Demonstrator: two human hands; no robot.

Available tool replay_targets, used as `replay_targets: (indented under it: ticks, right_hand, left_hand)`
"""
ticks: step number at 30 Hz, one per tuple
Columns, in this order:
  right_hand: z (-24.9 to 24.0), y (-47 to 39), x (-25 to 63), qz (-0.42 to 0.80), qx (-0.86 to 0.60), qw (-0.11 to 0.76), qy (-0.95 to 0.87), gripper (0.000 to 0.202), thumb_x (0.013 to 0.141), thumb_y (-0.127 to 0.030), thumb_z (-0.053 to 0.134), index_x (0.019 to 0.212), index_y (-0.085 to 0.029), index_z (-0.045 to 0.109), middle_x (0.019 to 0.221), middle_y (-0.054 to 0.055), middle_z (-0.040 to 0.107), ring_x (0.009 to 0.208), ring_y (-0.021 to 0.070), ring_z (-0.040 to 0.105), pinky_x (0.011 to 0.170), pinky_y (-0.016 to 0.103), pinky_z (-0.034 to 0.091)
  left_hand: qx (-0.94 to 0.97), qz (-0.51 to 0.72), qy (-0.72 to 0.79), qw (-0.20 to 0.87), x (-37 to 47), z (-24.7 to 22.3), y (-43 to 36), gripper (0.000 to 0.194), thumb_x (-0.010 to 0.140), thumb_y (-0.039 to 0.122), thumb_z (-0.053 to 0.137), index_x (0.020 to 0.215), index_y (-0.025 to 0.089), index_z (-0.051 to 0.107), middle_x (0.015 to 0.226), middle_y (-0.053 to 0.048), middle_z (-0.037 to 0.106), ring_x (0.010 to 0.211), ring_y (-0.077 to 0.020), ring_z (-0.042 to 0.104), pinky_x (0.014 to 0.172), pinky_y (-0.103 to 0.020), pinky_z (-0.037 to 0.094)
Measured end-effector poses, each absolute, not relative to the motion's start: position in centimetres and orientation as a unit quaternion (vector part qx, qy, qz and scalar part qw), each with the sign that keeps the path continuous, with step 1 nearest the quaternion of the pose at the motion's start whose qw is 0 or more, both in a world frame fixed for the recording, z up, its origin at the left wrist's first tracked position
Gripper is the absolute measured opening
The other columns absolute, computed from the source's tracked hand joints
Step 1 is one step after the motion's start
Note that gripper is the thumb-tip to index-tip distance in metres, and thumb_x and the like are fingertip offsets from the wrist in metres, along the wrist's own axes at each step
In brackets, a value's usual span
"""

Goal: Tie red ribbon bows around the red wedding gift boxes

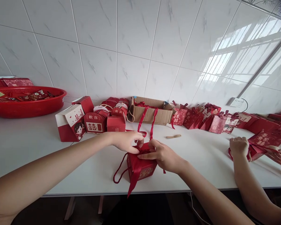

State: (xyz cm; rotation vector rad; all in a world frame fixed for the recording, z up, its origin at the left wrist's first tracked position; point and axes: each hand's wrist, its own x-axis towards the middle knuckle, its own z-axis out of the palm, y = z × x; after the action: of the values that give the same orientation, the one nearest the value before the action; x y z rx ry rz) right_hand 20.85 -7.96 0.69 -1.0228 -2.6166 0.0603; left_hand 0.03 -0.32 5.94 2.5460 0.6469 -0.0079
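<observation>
One ribbon (136, 173), two narrow grips; left hand (128, 142) and right hand (165, 155) pinched it atop the box (148, 172), seemingly against slipping!

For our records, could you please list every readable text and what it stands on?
"歡喜": front arched box
"囍": same one
"歡喜": rear arched box
"囍": white-and-red box
"吾家有囍": box by the co-worker's hand
Too blurred: gold design on the front-centre box, print on bags and packets.

table (93, 172): basin (32, 107) left | carton (148, 117) behind gift box (147, 172) | stick (173, 136) right of gift box, before carton
</observation>
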Motion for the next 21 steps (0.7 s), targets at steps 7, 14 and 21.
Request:
replay_targets:
  ticks: [7, 14, 21]
  right_hand:
    - [0.5, -7.9, 20.9, 0.03, -0.35, 0.189, -0.917, 0.051, 0.085, -0.001, 0.043, 0.117, -0.035, 0.065, 0.084, 0.002, 0.039, 0.073, 0.0123, 0.043, 0.065, 0.025, 0.046]
    - [0.1, -7.7, 21.0, 0.075, -0.328, 0.213, -0.917, 0.045, 0.089, -0.006, 0.042, 0.114, -0.033, 0.067, 0.086, 0.002, 0.035, 0.071, 0.0109, 0.042, 0.066, 0.026, 0.048]
    - [-0.2, -7.6, 20.9, 0.087, -0.323, 0.235, -0.913, 0.049, 0.086, 0.0, 0.041, 0.112, -0.032, 0.068, 0.085, 0.001, 0.031, 0.074, 0.012, 0.041, 0.069, 0.028, 0.049]
  left_hand:
    - [0.927, -0.042, 0.243, 0.283, 0.3, 5.5, 0.0, 0.013, 0.072, 0.026, 0.058, 0.084, 0.021, 0.058, 0.107, -0.004, 0.048, 0.108, -0.0235, 0.045, 0.089, -0.032, 0.039]
    - [0.945, 0.014, 0.244, 0.218, 0.7, 4.9, 0.6, 0.01, 0.076, 0.028, 0.053, 0.071, 0.019, 0.054, 0.09, -0.003, 0.048, 0.096, -0.0225, 0.044, 0.082, -0.032, 0.038]
    - [0.921, 0.07, 0.244, 0.294, 0.6, 4.0, 0.8, 0.021, 0.079, 0.038, 0.056, 0.072, 0.019, 0.058, 0.09, -0.003, 0.053, 0.099, -0.0219, 0.046, 0.088, -0.031, 0.038]
